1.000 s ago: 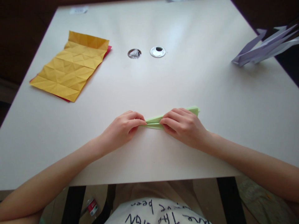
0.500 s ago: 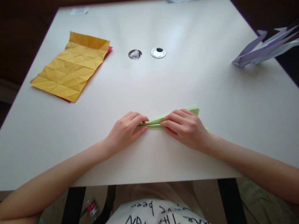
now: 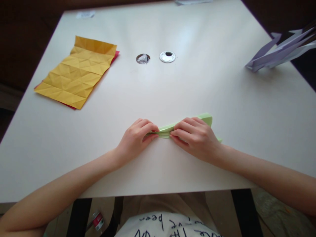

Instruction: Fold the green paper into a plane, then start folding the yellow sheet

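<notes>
A light green sheet of folded paper (image 3: 164,130) lies low over the white table (image 3: 163,171), close to its near edge. It is pleated into a narrow strip at the left and flares wider at the right. My left hand (image 3: 139,135) pinches its narrow left end between thumb and fingers. Farther along, my right hand (image 3: 197,136) grips the paper's middle, fingertips pressed on the fold. Part of the sheet is hidden beneath the right hand, with a green corner showing beyond the wrist.
Creased yellow paper (image 3: 76,72) lies over red paper (image 3: 116,55) at the left. Two round holes sit at the back, one stuffed (image 3: 143,59), one with a silver cover (image 3: 167,57). Folded purple paper (image 3: 269,54) stands at the right edge. A bottle (image 3: 98,220) is below the table.
My left hand has shifted slightly right along the green paper, closer to my right hand. The paper's right end shows a little more. The whole view has moved slightly.
</notes>
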Demonstrator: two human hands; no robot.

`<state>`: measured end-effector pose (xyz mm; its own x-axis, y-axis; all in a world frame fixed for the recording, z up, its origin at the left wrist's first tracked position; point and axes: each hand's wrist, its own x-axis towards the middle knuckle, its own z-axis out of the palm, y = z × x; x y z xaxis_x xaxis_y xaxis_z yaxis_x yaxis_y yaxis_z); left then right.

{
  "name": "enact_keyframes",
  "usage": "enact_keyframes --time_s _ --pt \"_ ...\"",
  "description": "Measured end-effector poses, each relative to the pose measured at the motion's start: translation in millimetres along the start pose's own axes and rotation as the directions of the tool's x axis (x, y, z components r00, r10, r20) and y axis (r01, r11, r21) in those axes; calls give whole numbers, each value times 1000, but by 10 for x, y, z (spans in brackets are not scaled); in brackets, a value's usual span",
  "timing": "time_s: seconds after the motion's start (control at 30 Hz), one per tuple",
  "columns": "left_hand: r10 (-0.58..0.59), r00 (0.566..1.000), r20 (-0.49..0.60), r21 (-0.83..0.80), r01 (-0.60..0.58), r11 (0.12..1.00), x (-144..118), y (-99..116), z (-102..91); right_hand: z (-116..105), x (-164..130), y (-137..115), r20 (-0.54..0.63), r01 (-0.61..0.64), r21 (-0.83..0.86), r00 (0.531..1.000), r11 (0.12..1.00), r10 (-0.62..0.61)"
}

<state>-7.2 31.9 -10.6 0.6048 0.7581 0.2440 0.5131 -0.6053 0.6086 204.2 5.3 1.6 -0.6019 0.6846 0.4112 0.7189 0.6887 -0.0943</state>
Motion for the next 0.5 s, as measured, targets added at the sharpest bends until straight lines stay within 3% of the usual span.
enact_keyframes --time_s 0.2,0.5 --pt "-10 1000 3 -19 10 1000 8 -1 7 26 -9 -24 -57 -111 46 992 993 113" --pt "22 1000 -12 1 -22 1000 -3 -13 21 39 -12 -16 -35 -76 71 996 995 79"
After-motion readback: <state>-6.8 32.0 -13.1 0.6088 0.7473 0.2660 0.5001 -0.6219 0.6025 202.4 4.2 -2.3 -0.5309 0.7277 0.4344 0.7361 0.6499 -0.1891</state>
